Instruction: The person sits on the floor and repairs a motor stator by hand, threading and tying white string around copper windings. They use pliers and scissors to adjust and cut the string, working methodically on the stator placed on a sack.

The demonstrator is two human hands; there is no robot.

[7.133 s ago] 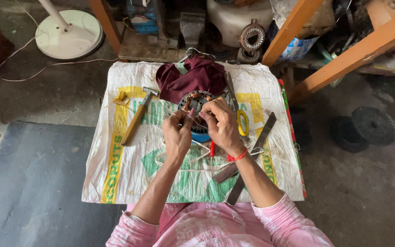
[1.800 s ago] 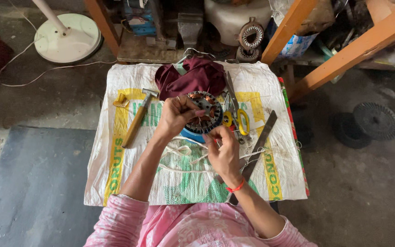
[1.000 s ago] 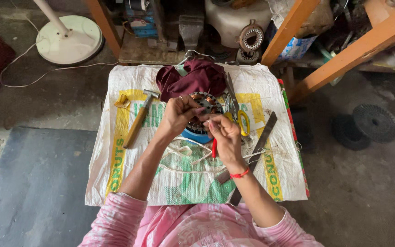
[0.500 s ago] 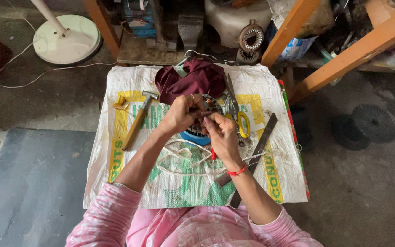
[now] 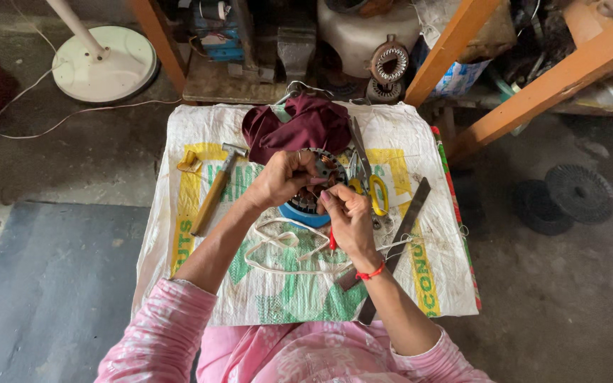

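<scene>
Overhead, these were my notes from the head view.

Left arm pose: I saw the forearm run up and rightward from the pink sleeve point(image 5: 152, 333) to the left hand point(image 5: 282, 179), wrist bent slightly over the work.
Left fingers: they were curled and clenched on the near-left rim of the round motor stator point(image 5: 321, 177).
Right arm pose: the forearm rose from lower right, a red thread band point(image 5: 370, 272) at the wrist, ending at the right hand point(image 5: 349, 220) just below the stator.
Right fingers: they were closed around a thin red-handled tool point(image 5: 332, 237); the fingertips met at the stator's lower edge, and I could not tell whether the tool's tip touched the windings.
Stator place: it sat on a blue round base point(image 5: 305, 213), near the middle of the white woven sack point(image 5: 406, 142), just below a maroon cloth point(image 5: 306, 126).
Stator facing: its open ring faced up toward the camera, so its axis stood roughly upright.
Tool axis: the red handle pointed nearly straight down toward me, out of the palm.
Nearby, left: a wooden-handled hammer point(image 5: 213, 193) lay slanted, head at the top.
Nearby, right: yellow-handled scissors point(image 5: 370, 181) lay just beside the stator, and a long dark flat file point(image 5: 399, 241) lay diagonally.
Below the hands: a loose white cord point(image 5: 278, 245) looped on the sack.
</scene>
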